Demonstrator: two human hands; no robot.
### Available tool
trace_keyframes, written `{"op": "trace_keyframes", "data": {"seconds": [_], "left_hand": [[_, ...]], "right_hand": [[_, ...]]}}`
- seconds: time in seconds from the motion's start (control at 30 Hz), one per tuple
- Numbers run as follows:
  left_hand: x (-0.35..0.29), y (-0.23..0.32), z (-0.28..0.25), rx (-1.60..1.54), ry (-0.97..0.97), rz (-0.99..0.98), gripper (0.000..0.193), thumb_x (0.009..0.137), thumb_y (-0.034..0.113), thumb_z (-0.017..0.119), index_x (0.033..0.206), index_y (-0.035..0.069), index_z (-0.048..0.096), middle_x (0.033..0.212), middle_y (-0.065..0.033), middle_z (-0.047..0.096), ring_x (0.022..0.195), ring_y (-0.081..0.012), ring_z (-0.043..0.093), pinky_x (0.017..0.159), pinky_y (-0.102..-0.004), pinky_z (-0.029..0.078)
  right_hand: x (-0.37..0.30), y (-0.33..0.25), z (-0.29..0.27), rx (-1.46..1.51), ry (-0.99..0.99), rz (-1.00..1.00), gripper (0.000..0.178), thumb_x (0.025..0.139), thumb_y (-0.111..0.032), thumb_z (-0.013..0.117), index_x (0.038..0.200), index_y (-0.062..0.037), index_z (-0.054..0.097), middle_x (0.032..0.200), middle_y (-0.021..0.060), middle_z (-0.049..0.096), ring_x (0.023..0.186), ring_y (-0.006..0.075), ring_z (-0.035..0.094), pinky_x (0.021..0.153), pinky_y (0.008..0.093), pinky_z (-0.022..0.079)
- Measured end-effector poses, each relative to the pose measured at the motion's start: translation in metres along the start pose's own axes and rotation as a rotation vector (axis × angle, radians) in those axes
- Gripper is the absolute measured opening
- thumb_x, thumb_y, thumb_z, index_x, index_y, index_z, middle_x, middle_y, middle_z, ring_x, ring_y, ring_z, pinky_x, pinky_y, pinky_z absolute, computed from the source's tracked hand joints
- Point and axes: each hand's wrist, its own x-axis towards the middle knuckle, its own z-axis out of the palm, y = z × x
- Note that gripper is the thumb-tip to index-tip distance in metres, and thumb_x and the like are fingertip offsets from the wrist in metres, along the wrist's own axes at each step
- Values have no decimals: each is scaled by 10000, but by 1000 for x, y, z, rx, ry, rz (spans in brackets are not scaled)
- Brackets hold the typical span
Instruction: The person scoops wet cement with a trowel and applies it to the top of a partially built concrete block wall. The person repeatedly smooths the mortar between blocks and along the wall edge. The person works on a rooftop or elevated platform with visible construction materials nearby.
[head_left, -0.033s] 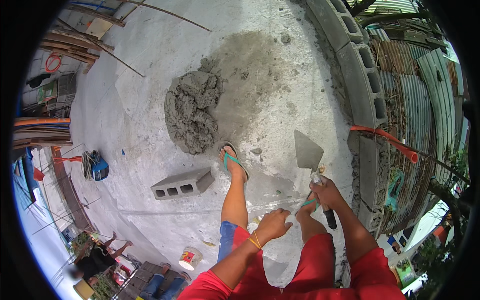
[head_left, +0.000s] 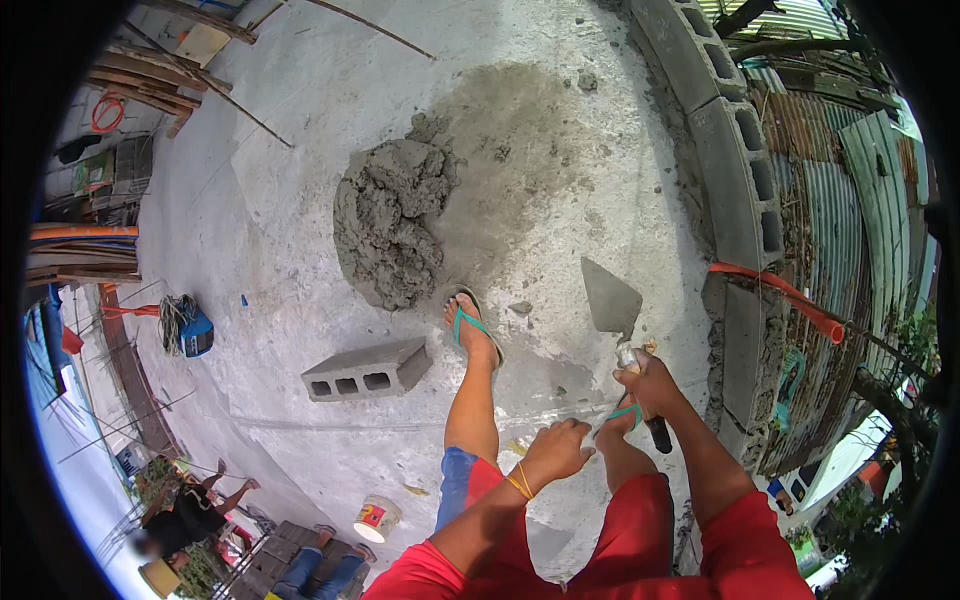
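Note:
In my right hand [head_left: 648, 384] is a pointing trowel [head_left: 610, 297]; the fingers are wrapped round its handle, and the dark handle end sticks out below. The grey blade points away from me over the floor, above my right foot. My left hand [head_left: 560, 450] hangs loosely in front of my thighs, nothing seen in it, its fingers partly bent. A heap of wet mortar [head_left: 390, 225] lies on the concrete floor beyond my left foot, with a damp patch to its right. A hollow concrete block [head_left: 367, 371] lies on its side left of my left leg.
Along the right runs a low wall of hollow blocks [head_left: 735, 185], with an orange pipe [head_left: 785, 292] across it. A white bucket [head_left: 377, 518] stands at lower left, near other people. A blue object with coiled cord [head_left: 188, 328] and stacked lumber [head_left: 150, 85] are on the left.
The trowel blade has turned slightly and sits a little further left over the floor. My left hand has shifted slightly right. The whole view has shifted a little; mortar and block lie as before.

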Motion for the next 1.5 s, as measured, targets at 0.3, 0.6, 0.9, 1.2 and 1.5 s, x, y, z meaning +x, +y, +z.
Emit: {"op": "trace_keyframes", "data": {"seconds": [0.3, 0.6, 0.9, 1.2, 1.5], "left_hand": [[40, -131, -114, -220, -108, -76, 445, 932, 285, 705, 1295, 36, 631, 1293, -225, 635, 1168, -430, 642, 947, -561, 517], [43, -164, -194, -615, 163, 116, 437, 950, 316, 696, 1265, 34, 584, 1267, -200, 638, 1159, -390, 653, 966, -515, 531], [56, -182, -199, -564, 50, 92, 441, 920, 302, 679, 1255, 21, 622, 1294, -199, 648, 1196, -396, 650, 1013, -558, 507], [51, -185, -194, -492, -26, 236, 404, 877, 295, 642, 1210, 73, 694, 1183, -189, 693, 1153, -406, 666, 940, -567, 503], [54, -195, -204, -409, -21, 167, 484, 860, 320, 719, 1280, 92, 642, 1282, -189, 656, 1133, -398, 684, 908, -581, 537]], "right_hand": [[313, -346, 192, -956, 298, -688, 572, 871, -182, 717, 1361, 58, 546, 1019, 309, 728, 1008, 474, 710, 889, 495, 583], [353, -331, 303, -1489, 170, -312, 566, 941, -187, 622, 1416, 88, 480, 1136, 311, 719, 1124, 422, 707, 962, 485, 569], [387, -314, 336, -358, -151, 76, 798, 986, -610, 652, 1384, 76, 570, 679, 123, 636, 584, 217, 655, 551, 379, 522], [332, -195, 240, -86, 284, 267, 655, 1010, -604, 623, 1267, -4, 565, 611, 25, 524, 450, 146, 504, 434, 334, 431], [422, -263, 338, -96, -3, 38, 606, 979, -682, 619, 839, -97, 545, 617, 30, 528, 467, 153, 501, 446, 335, 424]]}}
